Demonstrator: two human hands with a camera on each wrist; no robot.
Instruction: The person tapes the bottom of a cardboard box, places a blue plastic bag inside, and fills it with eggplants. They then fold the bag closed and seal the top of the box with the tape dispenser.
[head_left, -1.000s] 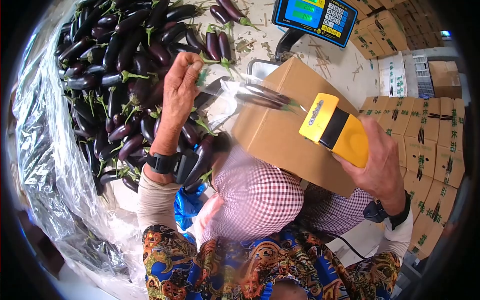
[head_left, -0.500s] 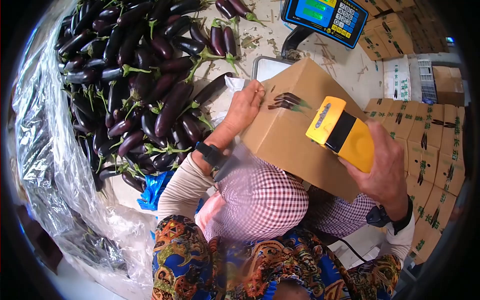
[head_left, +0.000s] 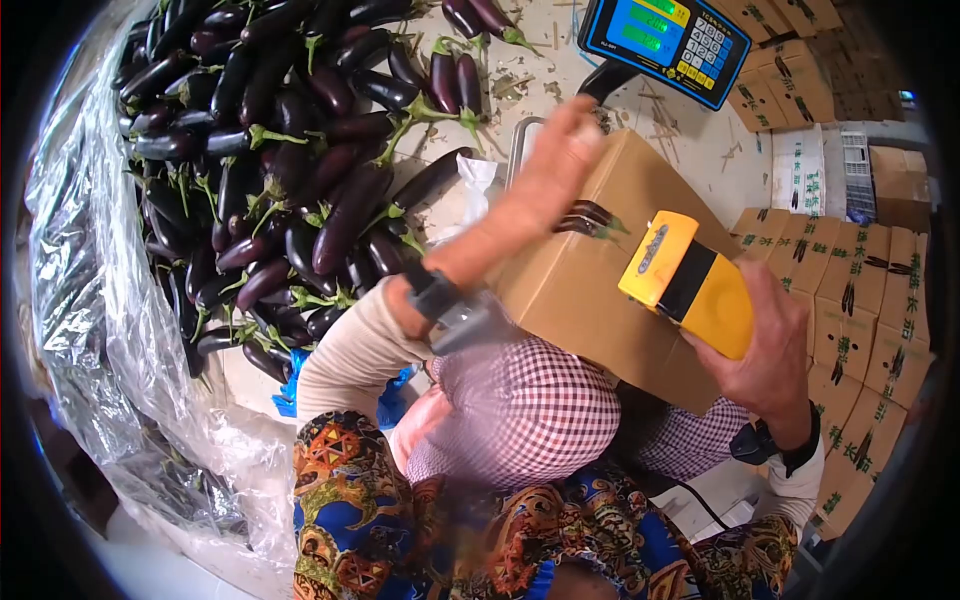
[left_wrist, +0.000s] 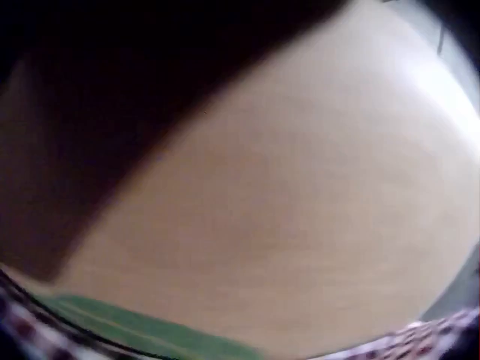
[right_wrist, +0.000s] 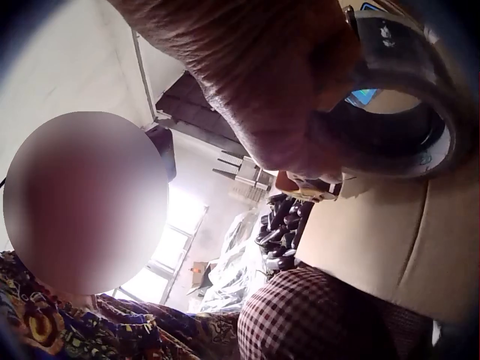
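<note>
My right hand (head_left: 760, 345) grips a yellow tape dispenser (head_left: 655, 262) just over the right side of a brown cardboard box (head_left: 565, 295). In the right wrist view, a roll of tape (right_wrist: 394, 49) shows next to the right hand (right_wrist: 277, 90). The box stands tilted before my knees, with an eggplant picture printed on it. My left hand (head_left: 555, 165), blurred, lies stretched along the box's left upper edge, fingers toward the far corner. Close cardboard (left_wrist: 285, 187) with a green print fills most of the left wrist view, beside a dark shape.
A large heap of eggplants (head_left: 335, 220) lies at the left beside crumpled clear plastic sheeting (head_left: 90, 300). Behind the box stands a scale display (head_left: 665, 45). Printed cartons (head_left: 845, 310) are stacked at the right. A blue plastic bag (head_left: 395, 395) lies by the left knee.
The left hand first held a clear tape strip stretched from the dispenser, then came down to the box's left side and moved up along its edge. The right hand with the dispenser shifted slightly.
</note>
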